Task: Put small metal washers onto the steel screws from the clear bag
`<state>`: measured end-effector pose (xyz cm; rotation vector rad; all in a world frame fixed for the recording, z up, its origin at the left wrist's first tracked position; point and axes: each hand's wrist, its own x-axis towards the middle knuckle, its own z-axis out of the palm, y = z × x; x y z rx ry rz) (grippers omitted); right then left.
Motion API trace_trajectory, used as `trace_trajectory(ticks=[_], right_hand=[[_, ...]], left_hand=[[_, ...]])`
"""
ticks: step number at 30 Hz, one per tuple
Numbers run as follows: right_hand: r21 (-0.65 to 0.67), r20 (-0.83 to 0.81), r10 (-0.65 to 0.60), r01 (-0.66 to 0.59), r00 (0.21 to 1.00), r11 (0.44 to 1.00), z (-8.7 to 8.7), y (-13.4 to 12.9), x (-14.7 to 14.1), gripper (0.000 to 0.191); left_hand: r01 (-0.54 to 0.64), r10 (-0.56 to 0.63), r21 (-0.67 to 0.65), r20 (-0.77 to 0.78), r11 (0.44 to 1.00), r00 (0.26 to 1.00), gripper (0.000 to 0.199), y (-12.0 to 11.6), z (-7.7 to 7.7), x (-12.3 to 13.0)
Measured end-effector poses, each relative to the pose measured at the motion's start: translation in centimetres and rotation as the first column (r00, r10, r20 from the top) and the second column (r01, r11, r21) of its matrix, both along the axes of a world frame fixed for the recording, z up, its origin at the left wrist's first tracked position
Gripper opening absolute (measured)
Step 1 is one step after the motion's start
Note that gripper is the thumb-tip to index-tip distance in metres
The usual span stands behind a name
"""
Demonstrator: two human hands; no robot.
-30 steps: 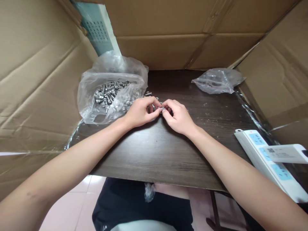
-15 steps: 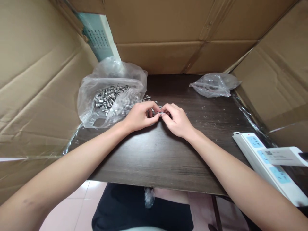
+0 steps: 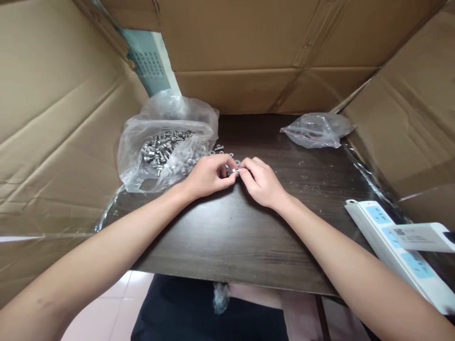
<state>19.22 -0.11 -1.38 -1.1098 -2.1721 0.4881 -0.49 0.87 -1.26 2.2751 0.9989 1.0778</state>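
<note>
hands: left (image 3: 208, 174), right (image 3: 261, 182) pinch small bolt (image 3: 236, 170) | bag of bolts (image 3: 165, 144) left | loose washers (image 3: 221, 153) behind

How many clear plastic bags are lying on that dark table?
2: an open plastic bag of bolts at the back left, and a smaller crumpled plastic bag at the back right.
</note>
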Motion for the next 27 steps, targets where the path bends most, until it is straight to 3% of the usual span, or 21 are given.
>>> trace_trajectory(ticks=[9,20,27], right_hand=[[0.042,0.054,0.001,-0.003,0.999,0.999,-0.08,-0.05,-0.16,0.029],[0.044,0.010,0.018,-0.019,1.000,0.999,-0.19,0.05,-0.18,0.039],[0.032,-0.049,0.009,-0.007,0.999,0.999,0.02,-0.19,-0.17,0.034]], left_hand=[[-0.011,0.013,0.056,-0.042,0.998,0.999,0.008,0.06,-0.19,-0.01],[0.012,0.005,0.153,-0.108,0.988,0.994,0.012,-0.45,-0.05,-0.10],[0.038,-0.013,0.151,-0.166,0.988,0.986,0.015,-0.52,0.12,-0.13]])
